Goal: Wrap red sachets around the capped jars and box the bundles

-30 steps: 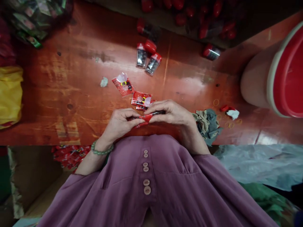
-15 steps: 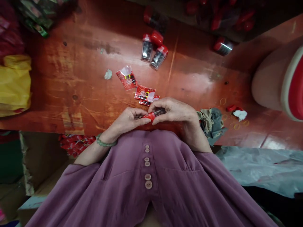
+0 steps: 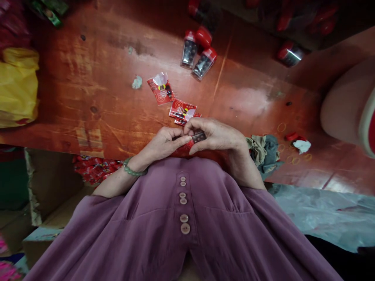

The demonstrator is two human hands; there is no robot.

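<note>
1. My left hand (image 3: pixel 164 142) and right hand (image 3: pixel 215 134) meet at the near edge of the red wooden worktop (image 3: pixel 88 97), both pinching one small clear vial of dark beads (image 3: pixel 198 137).
2. Two clear red-capped vials of dark beads (image 3: pixel 196 58) lie toward the far edge.

A worn red wooden table (image 3: pixel 88 97) bears red packets (image 3: pixel 172 101), red-capped vials (image 3: pixel 196 58) and a crumpled rag (image 3: pixel 265 150).

The fingers of the left hand (image 3: pixel 164 142) and the right hand (image 3: pixel 215 134) cover most of the small container (image 3: pixel 198 137) between them. Far right of the right hand, the big tub (image 3: pixel 348 109) is cut by the picture edge. Print on the sachets (image 3: pixel 181 110) just beyond the hands is too small to read.
</note>
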